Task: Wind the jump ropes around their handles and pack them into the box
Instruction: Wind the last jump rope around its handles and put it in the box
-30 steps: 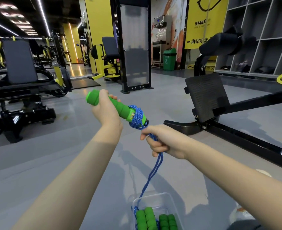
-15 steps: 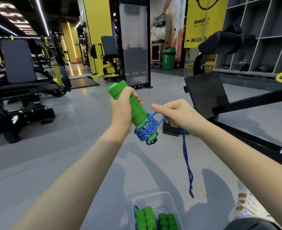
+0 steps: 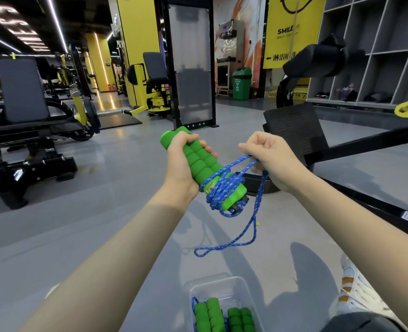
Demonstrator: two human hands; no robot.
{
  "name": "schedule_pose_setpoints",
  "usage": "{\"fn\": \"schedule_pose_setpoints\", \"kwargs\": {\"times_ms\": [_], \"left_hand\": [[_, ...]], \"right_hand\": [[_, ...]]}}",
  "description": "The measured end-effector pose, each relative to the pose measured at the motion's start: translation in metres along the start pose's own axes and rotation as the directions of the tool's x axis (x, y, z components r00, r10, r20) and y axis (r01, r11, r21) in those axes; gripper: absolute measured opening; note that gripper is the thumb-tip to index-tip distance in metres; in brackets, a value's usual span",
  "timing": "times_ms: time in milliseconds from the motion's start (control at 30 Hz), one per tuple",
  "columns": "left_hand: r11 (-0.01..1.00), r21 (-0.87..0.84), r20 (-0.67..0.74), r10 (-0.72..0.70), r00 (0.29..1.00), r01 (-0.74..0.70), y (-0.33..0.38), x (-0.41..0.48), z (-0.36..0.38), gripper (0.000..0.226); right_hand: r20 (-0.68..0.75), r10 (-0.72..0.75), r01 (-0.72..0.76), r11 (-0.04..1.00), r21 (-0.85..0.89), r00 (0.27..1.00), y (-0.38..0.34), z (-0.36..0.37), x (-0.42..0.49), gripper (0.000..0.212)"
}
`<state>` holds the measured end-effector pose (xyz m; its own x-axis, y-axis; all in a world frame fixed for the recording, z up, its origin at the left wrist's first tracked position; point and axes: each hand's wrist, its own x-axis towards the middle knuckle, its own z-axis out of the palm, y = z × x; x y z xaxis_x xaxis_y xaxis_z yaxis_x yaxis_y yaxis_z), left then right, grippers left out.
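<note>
Yellow "SMILE" banner (image 3: 294, 41) behind green handles (image 3: 199, 161)

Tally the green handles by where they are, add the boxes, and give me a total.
Held green handles, in the left hand: 2
Boxed green handles, in the clear box: 4
Clear box: 1
Total: 7

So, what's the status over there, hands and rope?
Left hand grips the paired green handles. Right hand pinches the blue rope, mid-wrap. Rope partly wound, loose loop hanging. Clear box below, two handle pairs inside; nothing blocking.
</note>
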<state>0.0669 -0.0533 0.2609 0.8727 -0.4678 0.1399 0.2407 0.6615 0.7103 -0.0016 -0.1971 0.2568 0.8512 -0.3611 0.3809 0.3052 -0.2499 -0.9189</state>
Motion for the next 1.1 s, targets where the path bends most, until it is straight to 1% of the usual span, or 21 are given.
{"fn": "schedule_pose_setpoints", "kwargs": {"times_ms": [67,167,233,300,367,433,533,567,633,667,700,767,833,900,967,1033,1100], "left_hand": [[0.999,-0.044,-0.028,0.006,1.0,-0.007,0.002,0.001,-0.001,0.016],[1.0,-0.028,-0.049,-0.006,0.999,0.005,0.002,0.003,-0.005,0.015],[1.0,0.01,-0.034,-0.02,0.999,0.02,0.002,0.004,-0.007,0.014],[0.997,0.058,0.006,-0.05,0.999,0.049,0.002,0.004,-0.007,0.013],[0.995,0.058,0.071,-0.086,0.994,0.082,0.001,0.002,-0.004,0.011],[0.994,-0.025,0.135,-0.106,0.985,0.11,0.0,0.0,0.002,0.011],[0.985,-0.135,0.162,-0.083,0.983,0.105,0.002,0.0,0.008,0.012],[0.982,-0.165,0.146,-0.069,0.987,0.093,0.002,0.0,0.009,0.013],[0.973,-0.222,0.098,-0.043,0.994,0.064,0.003,0.001,0.008,0.014],[0.967,-0.248,0.069,-0.034,0.997,0.05,0.003,0.002,0.007,0.015],[0.962,-0.27,0.036,-0.029,0.999,0.038,0.003,0.002,0.007,0.016],[0.96,-0.28,-0.048,-0.017,0.999,0.003,0.002,0.002,0.007,0.018],[0.959,-0.278,-0.15,0.02,0.989,-0.062,0.002,0.003,0.006,0.02],[0.951,-0.276,-0.239,0.071,0.969,-0.138,0.005,0.008,0.003,0.021],[0.947,-0.239,-0.307,0.133,0.942,-0.212,0.009,0.014,-0.001,0.02],[0.952,-0.107,-0.359,0.232,0.904,-0.287,0.009,0.016,-0.007,0.02],[0.936,0.064,-0.37,0.345,0.863,-0.346,0.007,0.015,-0.012,0.024]], "right_hand": [[0.022,0.002,-0.001,0.999,-0.053,1.0,0.005,-0.002,-0.002,0.037],[0.059,-0.002,0.012,0.986,-0.169,0.998,0.004,-0.001,-0.006,0.047],[0.058,-0.048,0.06,0.973,-0.221,0.997,0.001,0.0,-0.006,0.053],[0.011,-0.11,0.11,0.962,-0.249,0.994,0.001,0.0,-0.004,0.056],[-0.044,-0.14,0.126,0.964,-0.236,0.989,0.005,0.001,-0.002,0.057],[-0.064,-0.133,0.118,0.972,-0.202,0.989,0.011,0.005,-0.003,0.057],[-0.092,-0.016,0.012,0.999,-0.051,0.996,0.023,0.015,-0.005,0.052],[-0.093,0.039,-0.037,0.999,0.021,0.995,0.027,0.018,-0.007,0.05],[-0.036,0.151,-0.143,0.977,0.156,0.988,0.035,0.028,-0.013,0.037],[-0.001,0.198,-0.195,0.962,0.19,0.98,0.038,0.034,-0.018,0.027],[0.017,0.238,-0.236,0.946,0.221,0.971,0.04,0.04,-0.024,0.023],[0.033,0.301,-0.296,0.901,0.317,0.953,0.046,0.051,-0.034,0.038],[0.054,0.356,-0.35,0.859,0.375,0.933,0.049,0.062,-0.041,0.037],[0.111,0.425,-0.436,0.828,0.353,0.898,0.048,0.075,-0.052,0.038],[0.186,0.473,-0.507,0.791,0.341,0.862,0.043,0.088,-0.066,0.046],[0.247,0.495,-0.551,0.78,0.296,0.833,0.036,0.098,-0.074,0.045],[0.28,0.482,-0.536,0.828,0.163,0.83,0.025,0.099,-0.074,0.034]]}}
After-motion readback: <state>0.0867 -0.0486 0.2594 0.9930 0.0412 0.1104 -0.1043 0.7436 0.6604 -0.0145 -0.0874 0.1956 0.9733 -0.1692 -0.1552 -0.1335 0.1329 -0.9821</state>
